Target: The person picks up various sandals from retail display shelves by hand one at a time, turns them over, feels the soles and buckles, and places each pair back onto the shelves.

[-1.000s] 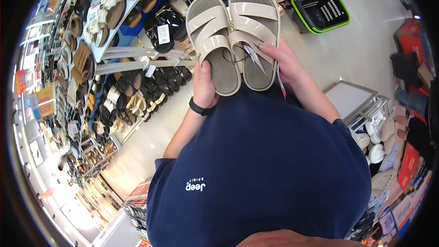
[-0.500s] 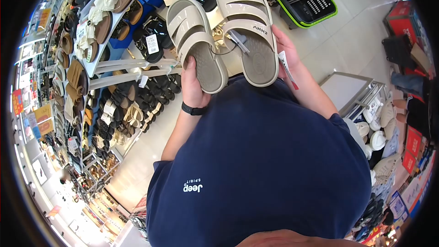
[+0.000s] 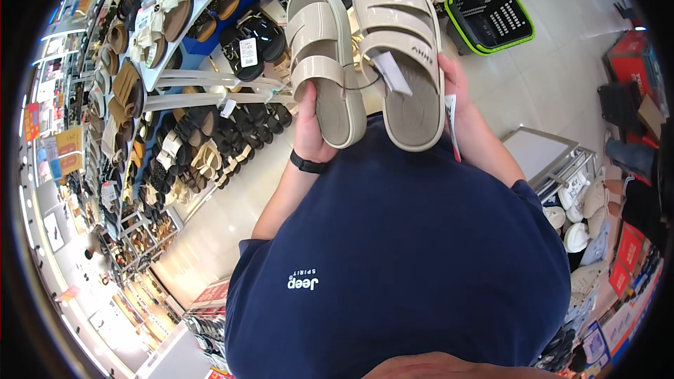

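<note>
Two beige strapped sandals hang side by side before me, joined by a thin dark cord. My left hand grips the left sandal by its side, thumb on the footbed near the strap. The right sandal is in my right hand, whose fingers lie along its outer edge and are partly hidden. A white tag dangles from the cord over the right sandal. Another tag, white and red, hangs beside my right hand.
Shelves of sandals fill the left side, with white rails near my left hand. A black basket with a green rim stands on the floor at upper right. Right of me is a metal-framed stand beside white shoes.
Both sandals and my hands have shifted right in view. The left sandal is turned to show more of its outer side, and the white tag has swung to face me.
</note>
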The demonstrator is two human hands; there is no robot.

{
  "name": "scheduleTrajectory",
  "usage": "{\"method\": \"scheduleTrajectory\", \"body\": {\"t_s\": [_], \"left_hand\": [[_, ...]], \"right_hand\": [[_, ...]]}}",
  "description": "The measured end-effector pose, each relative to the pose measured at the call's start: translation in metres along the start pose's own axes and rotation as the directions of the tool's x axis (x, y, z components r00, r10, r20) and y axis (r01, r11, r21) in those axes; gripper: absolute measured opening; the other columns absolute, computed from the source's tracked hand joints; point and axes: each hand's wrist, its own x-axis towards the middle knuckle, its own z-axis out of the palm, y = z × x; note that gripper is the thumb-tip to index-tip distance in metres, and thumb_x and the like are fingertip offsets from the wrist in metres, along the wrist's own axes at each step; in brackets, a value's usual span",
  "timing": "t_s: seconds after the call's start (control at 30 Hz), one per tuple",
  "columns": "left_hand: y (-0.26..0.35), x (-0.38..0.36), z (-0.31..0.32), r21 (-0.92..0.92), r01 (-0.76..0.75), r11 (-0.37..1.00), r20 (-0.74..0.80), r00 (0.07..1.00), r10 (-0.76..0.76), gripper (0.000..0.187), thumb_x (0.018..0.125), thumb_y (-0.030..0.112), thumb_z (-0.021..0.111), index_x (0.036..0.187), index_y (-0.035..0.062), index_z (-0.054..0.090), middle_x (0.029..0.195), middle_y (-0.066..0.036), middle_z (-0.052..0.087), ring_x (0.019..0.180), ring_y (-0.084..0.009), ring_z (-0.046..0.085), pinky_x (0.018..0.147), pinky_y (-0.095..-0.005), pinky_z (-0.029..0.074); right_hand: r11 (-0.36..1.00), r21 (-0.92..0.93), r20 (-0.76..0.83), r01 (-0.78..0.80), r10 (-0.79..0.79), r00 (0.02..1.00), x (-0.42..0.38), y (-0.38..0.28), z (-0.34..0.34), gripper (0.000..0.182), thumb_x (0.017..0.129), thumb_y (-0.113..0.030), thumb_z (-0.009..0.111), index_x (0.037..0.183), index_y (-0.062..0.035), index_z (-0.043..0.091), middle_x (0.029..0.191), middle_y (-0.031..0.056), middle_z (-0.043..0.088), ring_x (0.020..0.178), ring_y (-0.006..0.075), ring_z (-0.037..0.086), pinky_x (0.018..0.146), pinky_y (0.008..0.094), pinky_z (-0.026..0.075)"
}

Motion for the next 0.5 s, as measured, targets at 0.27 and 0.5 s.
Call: {"method": "scheduleTrajectory", "body": {"t_s": [0.27, 0.5], "left_hand": [[-0.001, -0.003, 0.001, 0.049, -0.01, 0.999, 0.015, 1.0, 0.009, 0.049, 0.098, 0.044, 0.046, 0.13, 0.0064, 0.047, 0.12, -0.008, 0.06, 0.107, -0.021, 0.06, 0.092, -0.0363, 0.049], [-0.01, -0.002, 0.008, 0.081, -0.058, 0.995, -0.004, 0.998, 0.058, 0.043, 0.1, 0.038, 0.043, 0.128, 0.0052, 0.048, 0.121, -0.009, 0.06, 0.11, -0.0221, 0.058, 0.095, -0.0383, 0.047]], "right_hand": [[1.0, 0.006, 0.046, 0.012, -0.013, 0.999, 0.011, 0.005, -0.006, 0.073, 0.094, -0.06, 0.038, 0.145, -0.0089, 0.032, 0.143, 0.0131, 0.043, 0.128, 0.0258, 0.045, 0.108, 0.0417, 0.035], [0.98, -0.198, -0.381, 0.017, -0.093, 0.92, 0.037, 0.018, 0.03, 0.071, 0.094, -0.062, 0.035, 0.14, -0.009, 0.041, 0.13, 0.0126, 0.055, 0.113, 0.0244, 0.058, 0.097, 0.0388, 0.048]]}}
